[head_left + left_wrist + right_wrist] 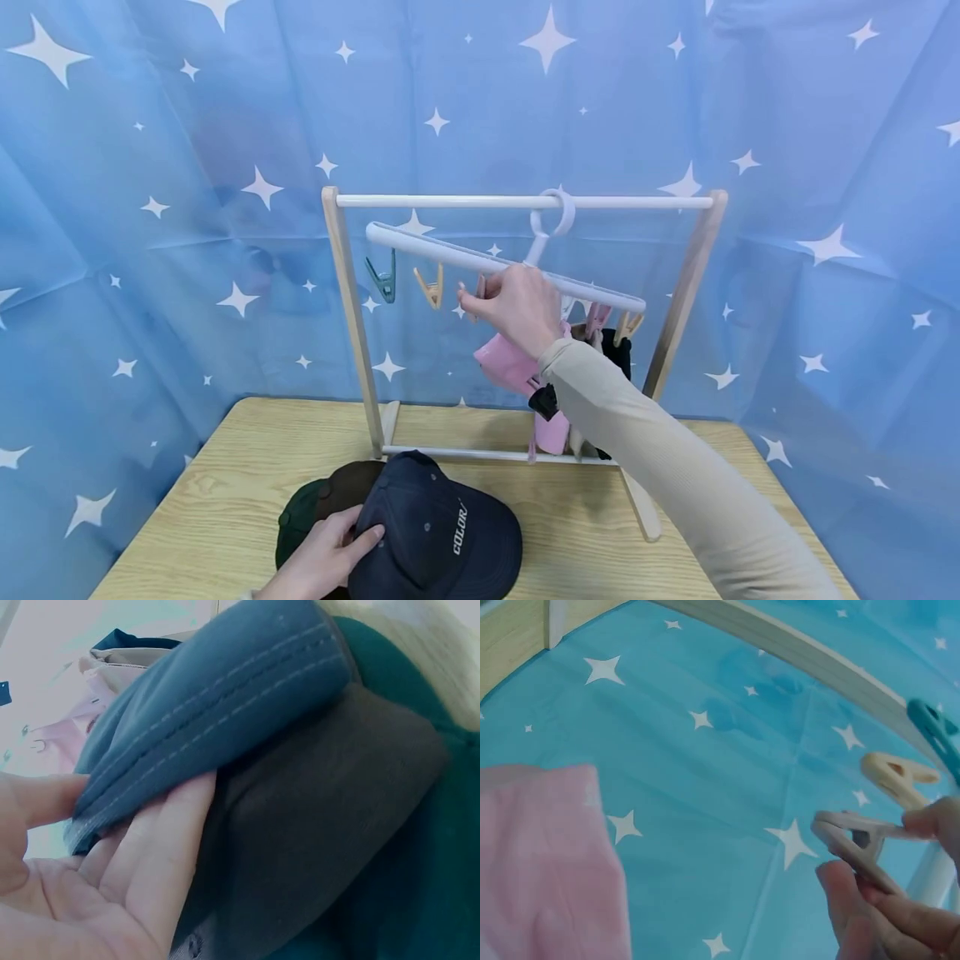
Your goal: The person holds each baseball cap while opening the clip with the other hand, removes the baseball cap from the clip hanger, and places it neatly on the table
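Note:
My left hand (322, 550) grips the edge of a navy cap (446, 533) with white lettering, thumb on the outside and fingers under the rim. Beneath it lie a dark brown cap (300, 817) and a green cap (294, 521). Up at the white hanger (427, 246), my right hand (521, 304) pinches a pale clothespin (847, 847) between thumb and fingers; the hand mostly hides this pin in the head view. Left of it hang a cream clothespin (430, 287) and a green clothespin (385, 279). The hanger tilts down to the right.
The hanger hooks over the top rod (450, 202) of a wooden rack (352, 325). A pink cap (506, 364) and darker items hang at the right, partly behind my forearm, near a pink clothespin (597, 318) and a yellowish one. The rack stands on a wooden table (217, 492).

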Demonstrator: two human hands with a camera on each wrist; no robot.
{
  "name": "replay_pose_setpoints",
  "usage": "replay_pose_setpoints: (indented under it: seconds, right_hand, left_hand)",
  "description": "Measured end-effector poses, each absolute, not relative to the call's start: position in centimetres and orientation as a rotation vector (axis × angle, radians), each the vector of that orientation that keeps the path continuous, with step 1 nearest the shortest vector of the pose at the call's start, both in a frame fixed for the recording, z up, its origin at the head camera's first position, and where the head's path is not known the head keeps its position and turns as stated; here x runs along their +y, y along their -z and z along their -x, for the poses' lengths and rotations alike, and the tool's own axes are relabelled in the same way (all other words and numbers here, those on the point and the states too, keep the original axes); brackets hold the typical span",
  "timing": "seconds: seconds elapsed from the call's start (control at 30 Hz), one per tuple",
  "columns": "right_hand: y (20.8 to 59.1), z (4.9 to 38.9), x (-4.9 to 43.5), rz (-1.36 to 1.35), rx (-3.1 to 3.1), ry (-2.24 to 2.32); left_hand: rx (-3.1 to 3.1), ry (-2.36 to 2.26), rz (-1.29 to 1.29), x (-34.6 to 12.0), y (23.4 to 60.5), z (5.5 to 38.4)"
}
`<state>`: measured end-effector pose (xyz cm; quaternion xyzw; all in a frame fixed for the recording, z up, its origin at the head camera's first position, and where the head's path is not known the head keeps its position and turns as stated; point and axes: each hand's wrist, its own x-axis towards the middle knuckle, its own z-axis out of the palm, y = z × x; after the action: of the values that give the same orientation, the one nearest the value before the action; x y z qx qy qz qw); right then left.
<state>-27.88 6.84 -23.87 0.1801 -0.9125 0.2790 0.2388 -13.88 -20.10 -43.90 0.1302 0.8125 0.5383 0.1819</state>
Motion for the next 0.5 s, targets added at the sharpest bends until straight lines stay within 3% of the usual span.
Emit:
replay_pose_setpoints:
  seconds: [0.3, 0.5]
  right_hand:
    - [23.6, 27.6, 7.9, -0.544, -2.524, -0.774]
    - [22.7, 27.8, 12.1, -0.559, -2.520, -0.723]
  left_hand:
    - [2.294, -1.475, -0.337, -20.2, 43.3, 13.8]
    - [2.195, -1.507, -0.290, -20.6, 43.1, 13.6]
